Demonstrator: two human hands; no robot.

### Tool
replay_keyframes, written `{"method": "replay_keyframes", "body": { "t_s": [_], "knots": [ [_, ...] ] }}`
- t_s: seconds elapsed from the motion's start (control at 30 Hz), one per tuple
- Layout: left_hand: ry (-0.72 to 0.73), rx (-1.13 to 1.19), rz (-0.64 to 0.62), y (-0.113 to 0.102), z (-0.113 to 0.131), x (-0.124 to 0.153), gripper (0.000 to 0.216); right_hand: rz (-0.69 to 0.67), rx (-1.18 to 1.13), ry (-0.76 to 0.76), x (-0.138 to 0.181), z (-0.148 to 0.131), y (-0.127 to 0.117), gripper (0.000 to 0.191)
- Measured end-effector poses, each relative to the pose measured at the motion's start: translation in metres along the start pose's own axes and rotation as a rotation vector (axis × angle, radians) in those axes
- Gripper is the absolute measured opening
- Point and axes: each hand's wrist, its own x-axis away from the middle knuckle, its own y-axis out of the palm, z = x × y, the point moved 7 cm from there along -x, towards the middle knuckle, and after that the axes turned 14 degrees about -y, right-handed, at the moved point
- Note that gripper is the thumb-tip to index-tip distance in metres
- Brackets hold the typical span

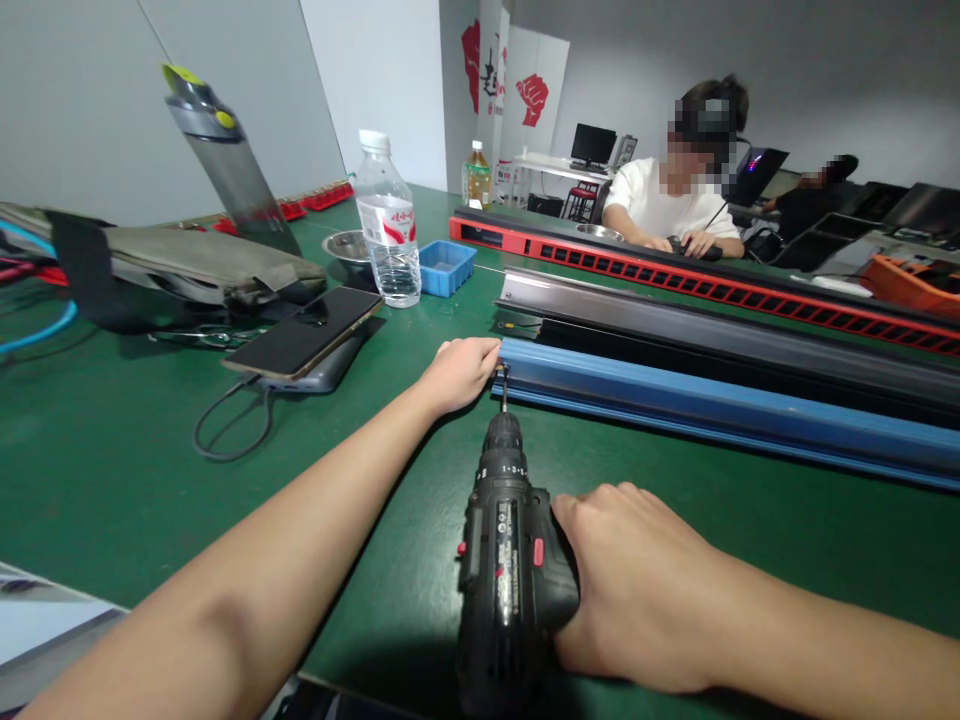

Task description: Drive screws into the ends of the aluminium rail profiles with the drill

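My right hand (637, 580) is wrapped round the grip of a black cordless drill (501, 560), which points away from me. Its bit (505, 392) reaches a small screw or hole at the left end of a long blue metal profile (705, 400). At that same end, my left hand (463, 374) is closed on the profile's edge, its fingertips partly hidden behind it. The profile lies along the green table (405, 520), running off to the right. Just behind it lie a grey metal profile (637, 310) and a black strip.
A long red and black slotted bar (675, 275) lies further back. To the left are a phone (304, 330) on a power bank with a cable, a bag (187, 265), a water bottle (388, 225) and a blue tray (447, 270). Across the table sits a person (667, 205).
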Motion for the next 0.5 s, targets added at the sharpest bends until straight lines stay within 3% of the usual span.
{"method": "replay_keyframes", "body": {
  "t_s": [0.5],
  "knots": [
    [0.043, 0.060, -0.040, -0.0038, 0.0003, -0.0014, 0.035, 0.024, 0.020, -0.026, -0.0013, 0.0011, -0.0012, 0.023]
  ]
}}
